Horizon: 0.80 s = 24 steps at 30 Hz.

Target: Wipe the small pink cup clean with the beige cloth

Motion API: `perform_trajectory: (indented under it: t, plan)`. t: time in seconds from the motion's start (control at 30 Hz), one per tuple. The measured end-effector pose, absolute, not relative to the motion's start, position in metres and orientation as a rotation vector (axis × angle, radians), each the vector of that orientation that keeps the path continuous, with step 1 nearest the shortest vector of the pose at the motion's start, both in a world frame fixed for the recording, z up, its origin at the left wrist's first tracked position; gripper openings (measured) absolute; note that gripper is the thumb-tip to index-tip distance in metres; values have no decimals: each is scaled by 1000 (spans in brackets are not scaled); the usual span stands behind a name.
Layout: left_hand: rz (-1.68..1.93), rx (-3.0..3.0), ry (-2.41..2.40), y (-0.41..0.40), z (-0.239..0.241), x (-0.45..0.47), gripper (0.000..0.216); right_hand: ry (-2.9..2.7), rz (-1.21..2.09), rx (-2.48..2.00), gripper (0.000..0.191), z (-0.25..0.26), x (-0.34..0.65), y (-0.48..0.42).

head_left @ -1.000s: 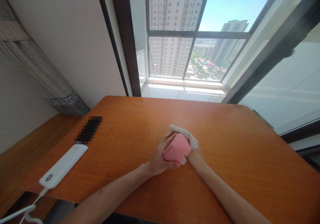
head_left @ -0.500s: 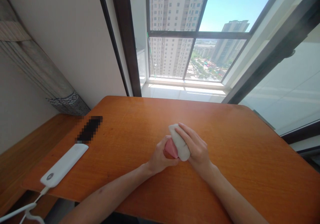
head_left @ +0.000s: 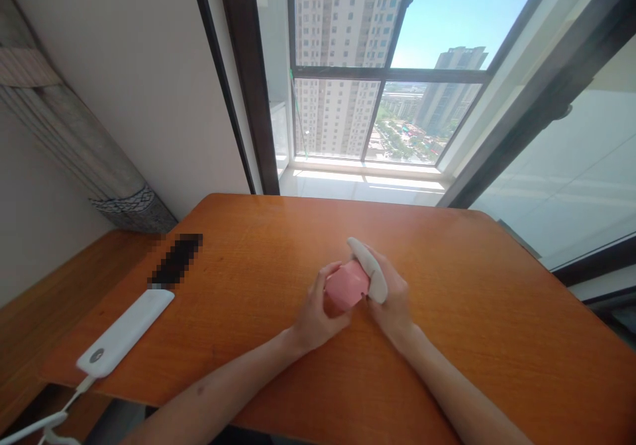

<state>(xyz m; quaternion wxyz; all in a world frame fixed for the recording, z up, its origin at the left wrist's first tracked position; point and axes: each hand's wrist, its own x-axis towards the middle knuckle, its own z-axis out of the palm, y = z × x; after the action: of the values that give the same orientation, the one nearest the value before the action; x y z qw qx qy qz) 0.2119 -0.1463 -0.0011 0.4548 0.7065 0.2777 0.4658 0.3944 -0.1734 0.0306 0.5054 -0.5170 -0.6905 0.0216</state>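
Over the middle of the table, my left hand is curled round a smooth pink object with a rounded, faceted side facing up. Its exact kind does not show. My right hand holds a folded white cloth, which rests against the right side of the pink object. The fingers of the right hand are partly hidden behind the cloth. Both forearms come up from the bottom edge of the view.
On the left of the wooden table lies a white power strip with a white cord. Beyond it is a dark pixelated patch. A curtain hangs at the left, and a window stands past the far edge.
The white cloth has shifted from the top of the pink object to its right side, tilting with my right hand. More of the pink surface now shows. The view has moved slightly.
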Motion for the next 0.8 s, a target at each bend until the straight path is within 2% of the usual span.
perform_trajectory:
  t: [0.07, 0.17, 0.27, 0.33, 0.43, 0.53, 0.67, 0.8]
  plan:
    - [1173, 1708, 711, -149, -2, 214, 78, -1803, -155, -1226, 59, 32, 393, -180]
    - [1227, 1613, 747, -150, -7, 216, 57, -1873, -267, -1221, 63, 32, 382, -189]
    - [1334, 1528, 769, -148, -9, 215, 39, -1774, -161, -1187, 64, 30, 369, -189]
    - [1399, 1456, 778, -147, -9, 213, 35, -1626, 27, -1205, 62, 30, 362, -185]
    - [1457, 1349, 795, -145, -7, 210, 43, -1400, 354, -1205, 63, 29, 353, -177]
    - [1468, 1319, 796, -143, -6, 208, 47, -1278, 465, -1175, 66, 25, 349, -172]
    - [1391, 1357, 798, -143, -6, 211, 47, -1386, 326, -1285, 60, 19, 358, -173]
    - [1339, 1402, 792, -145, -12, 218, 64, -1676, -38, -1294, 63, 21, 370, -180]
